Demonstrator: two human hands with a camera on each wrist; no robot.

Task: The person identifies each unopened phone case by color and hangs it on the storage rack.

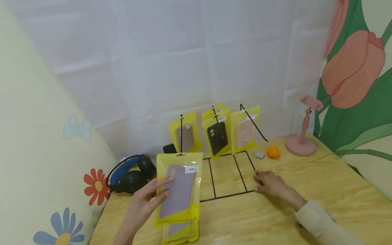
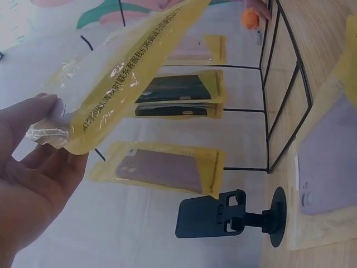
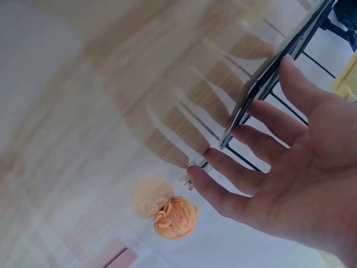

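My left hand [image 1: 146,200] pinches the left edge of a yellow-bordered clear pouch [image 1: 179,195] holding a purple phone case, raised above the table's front. In the left wrist view the pouch [image 2: 128,84] is seen edge-on. A similar purple pouch [image 1: 181,233] lies below it, partly covered. My right hand [image 1: 274,185] touches the right base bar of a black wire rack [image 1: 240,173] with thumb and fingertips; the right wrist view shows these fingers fairly straight and spread. On the rack's prongs hang a mauve-case pouch [image 1: 185,136], two dark-case pouches [image 1: 218,137] and a pink-case pouch [image 1: 246,132].
Headphones [image 1: 133,178] lie at the table's left edge. A black phone stand [image 2: 212,215] stands beside the rack. To the right are a small grey-white piece [image 1: 259,155], an orange yarn ball [image 1: 273,152] and a pink stand [image 1: 301,145]. White cloth [image 1: 183,61] hangs behind.
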